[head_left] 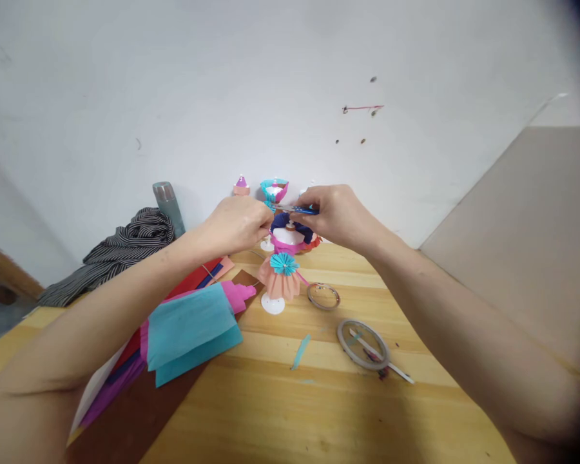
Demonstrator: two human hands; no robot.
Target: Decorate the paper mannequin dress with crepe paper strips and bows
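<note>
Now R hand (341, 218) fingers grip scissors (300, 209), level, tips left twd teal scrap (269, 205) pinched in L hand (238, 224).

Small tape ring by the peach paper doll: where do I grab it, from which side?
Probably the near rim of the small tape ring, from above, one fingertip inside the hole. It lies flat on the table with its centre open, and the peach paper doll crowds its left.

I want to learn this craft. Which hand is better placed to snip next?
Probably the right hand: its fingers grip the blue scissors, pointing toward the left hand, which pinches something small near them.
</note>
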